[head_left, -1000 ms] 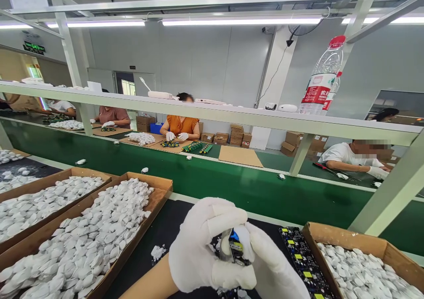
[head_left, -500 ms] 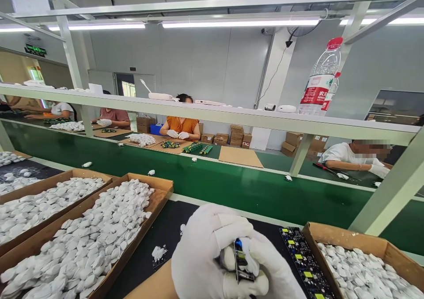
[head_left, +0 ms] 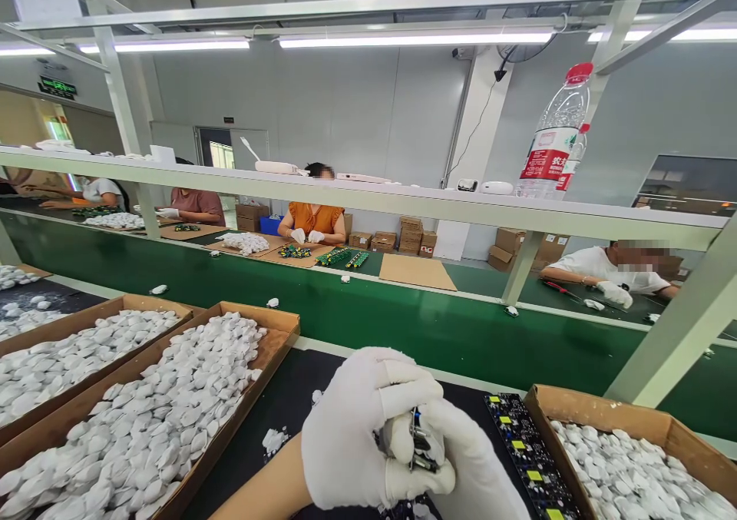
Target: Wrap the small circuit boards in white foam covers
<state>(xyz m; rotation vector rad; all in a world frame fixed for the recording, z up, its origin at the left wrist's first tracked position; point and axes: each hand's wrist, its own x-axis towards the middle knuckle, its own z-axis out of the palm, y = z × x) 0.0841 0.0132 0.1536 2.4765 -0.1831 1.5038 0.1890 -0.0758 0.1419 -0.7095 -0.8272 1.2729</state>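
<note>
In white gloves, my left hand and my right hand meet low in the middle of the head view. Between their fingers is a small circuit board, seen nearly edge-on, with a soft white lump against its face. Both hands are closed around this piece, and the gloves cover much of it. Beside my left wrist, a white clump lies on the black work mat. Right of my right hand lies a strip of joined black circuit boards with yellow components.
Cardboard trays of white lumps fill the left side; another tray stands right. Beyond runs a green conveyor belt carrying small white pieces. A shelf crosses above, holding a water bottle. Co-workers sit opposite.
My fingers have shifted and close more tightly over the board, hiding more of it. Pieces on the belt have moved right. The co-worker at the right has moved a gloved hand leftward.
</note>
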